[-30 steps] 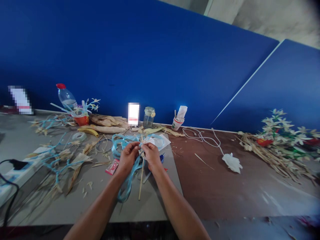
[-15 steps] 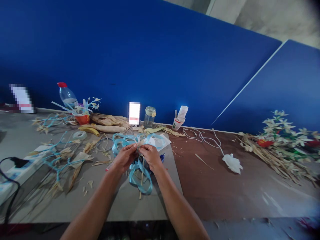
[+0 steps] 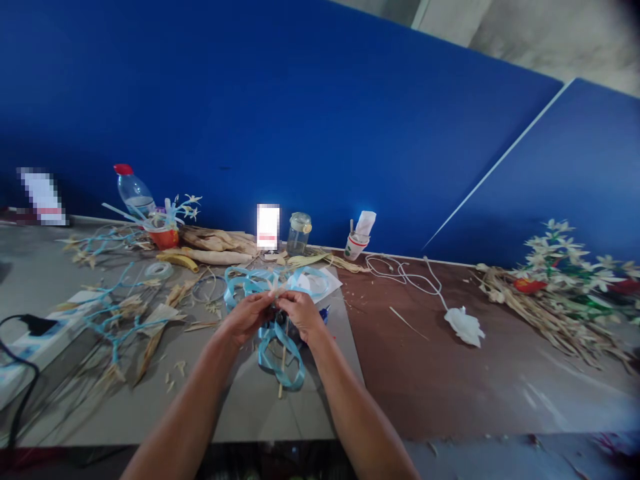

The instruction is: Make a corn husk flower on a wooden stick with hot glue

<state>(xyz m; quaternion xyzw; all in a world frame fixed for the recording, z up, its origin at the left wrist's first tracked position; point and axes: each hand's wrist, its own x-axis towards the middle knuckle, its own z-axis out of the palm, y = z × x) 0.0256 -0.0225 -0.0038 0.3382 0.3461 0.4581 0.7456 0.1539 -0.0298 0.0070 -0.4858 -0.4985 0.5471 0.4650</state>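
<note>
My left hand [image 3: 250,312] and my right hand [image 3: 300,312] meet over the middle of the table, thumbs and fingers pinched together. Between their fingertips is a small pale husk flower [image 3: 273,283] with pointed petals; its lower part is hidden by the fingers. Loops of light blue ribbon [image 3: 239,288] lie around and behind the hands. Another ribbon loop [image 3: 299,380] hangs below them beside a thin pale stalk [image 3: 283,367]. A dark blue object [image 3: 325,313], partly covered, sits behind my right wrist. White paper [image 3: 331,285] lies beyond my right hand.
At left are a power strip [image 3: 47,343], blue-stemmed flower sprays [image 3: 115,333] and a tape roll [image 3: 159,270]. Along the back stand a bottle [image 3: 135,193], a red cup [image 3: 164,238], a glass jar [image 3: 299,233] and a paper cup [image 3: 356,247]. White flowers [image 3: 560,247] lie at right.
The pale flower's petals show more clearly above the fingertips. My left hand has shifted slightly and its fingers lie flatter; the right hand has barely moved.
</note>
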